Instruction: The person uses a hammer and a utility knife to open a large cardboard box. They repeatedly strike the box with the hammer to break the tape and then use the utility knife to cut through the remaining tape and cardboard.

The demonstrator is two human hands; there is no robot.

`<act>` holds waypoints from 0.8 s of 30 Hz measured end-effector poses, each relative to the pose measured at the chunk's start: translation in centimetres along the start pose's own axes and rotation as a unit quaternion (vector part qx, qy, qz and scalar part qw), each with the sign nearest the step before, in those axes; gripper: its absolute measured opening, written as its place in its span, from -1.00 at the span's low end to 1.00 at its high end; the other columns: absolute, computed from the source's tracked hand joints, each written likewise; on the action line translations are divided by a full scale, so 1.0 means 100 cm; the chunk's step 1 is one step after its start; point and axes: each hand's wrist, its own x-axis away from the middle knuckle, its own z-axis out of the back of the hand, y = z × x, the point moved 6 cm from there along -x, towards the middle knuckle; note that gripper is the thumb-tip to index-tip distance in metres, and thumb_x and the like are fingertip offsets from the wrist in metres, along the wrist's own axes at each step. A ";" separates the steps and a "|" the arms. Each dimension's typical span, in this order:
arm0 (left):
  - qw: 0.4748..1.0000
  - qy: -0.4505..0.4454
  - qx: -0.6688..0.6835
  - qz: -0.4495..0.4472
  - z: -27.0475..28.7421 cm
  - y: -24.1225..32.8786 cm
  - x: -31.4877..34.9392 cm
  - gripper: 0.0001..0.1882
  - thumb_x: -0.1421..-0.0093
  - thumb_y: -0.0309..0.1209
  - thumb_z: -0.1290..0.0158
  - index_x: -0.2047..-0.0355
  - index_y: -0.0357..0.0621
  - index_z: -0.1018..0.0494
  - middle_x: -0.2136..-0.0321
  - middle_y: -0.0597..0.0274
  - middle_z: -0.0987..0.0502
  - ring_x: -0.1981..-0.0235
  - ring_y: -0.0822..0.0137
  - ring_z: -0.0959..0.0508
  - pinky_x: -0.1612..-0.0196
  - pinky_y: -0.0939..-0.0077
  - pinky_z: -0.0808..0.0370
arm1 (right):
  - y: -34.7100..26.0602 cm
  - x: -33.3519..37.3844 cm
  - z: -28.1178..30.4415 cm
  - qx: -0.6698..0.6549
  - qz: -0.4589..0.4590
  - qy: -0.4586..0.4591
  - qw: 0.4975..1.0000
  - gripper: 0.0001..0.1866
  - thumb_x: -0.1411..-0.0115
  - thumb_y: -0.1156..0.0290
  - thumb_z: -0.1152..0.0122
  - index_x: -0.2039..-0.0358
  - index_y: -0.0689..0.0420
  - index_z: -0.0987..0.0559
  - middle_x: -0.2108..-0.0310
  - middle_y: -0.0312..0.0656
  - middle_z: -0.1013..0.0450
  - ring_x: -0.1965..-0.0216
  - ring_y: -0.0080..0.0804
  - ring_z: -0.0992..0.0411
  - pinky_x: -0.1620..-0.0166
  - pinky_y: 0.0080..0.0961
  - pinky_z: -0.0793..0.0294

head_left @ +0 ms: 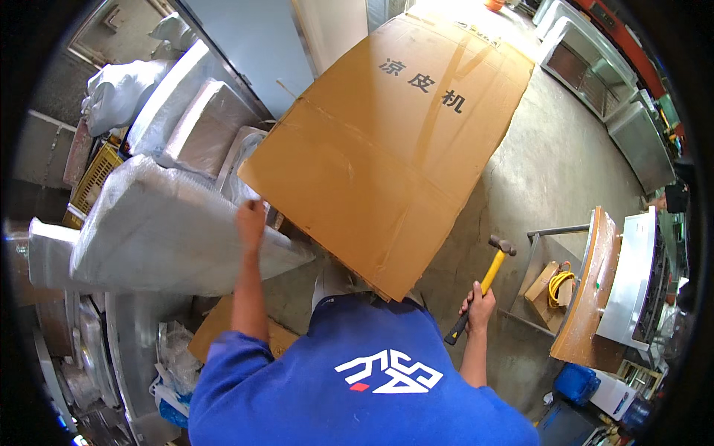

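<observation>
A large brown cardboard box with dark printing on top stretches away in front of me. My left hand is closed at the box's near left edge, beside a bubble-wrapped panel. What its fingers hold, if anything, is hidden. Down at the right, apart from the box, my right hand is wrapped round the handle of a hammer. The hammer has a yellow and black handle, and its metal head points up and away from me.
Several wrapped metal pieces crowd the left side, near a yellow crate. On the right stand a metal frame, a coiled yellow cable and a brown-edged panel. Steel units line the far right, beyond the concrete floor.
</observation>
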 end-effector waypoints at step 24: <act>0.986 -0.169 0.006 -0.003 -0.039 -0.019 -0.125 -0.46 -0.34 0.03 0.13 0.08 -0.18 -0.60 0.19 -0.32 -0.58 0.07 -0.26 -0.56 -0.02 0.05 -0.45 | 0.173 0.129 -0.036 -0.186 -0.182 0.241 0.935 -0.72 -0.35 0.18 -0.08 0.44 0.01 -0.32 0.65 -0.31 -0.26 0.69 -0.45 -0.26 0.65 -0.43 -0.28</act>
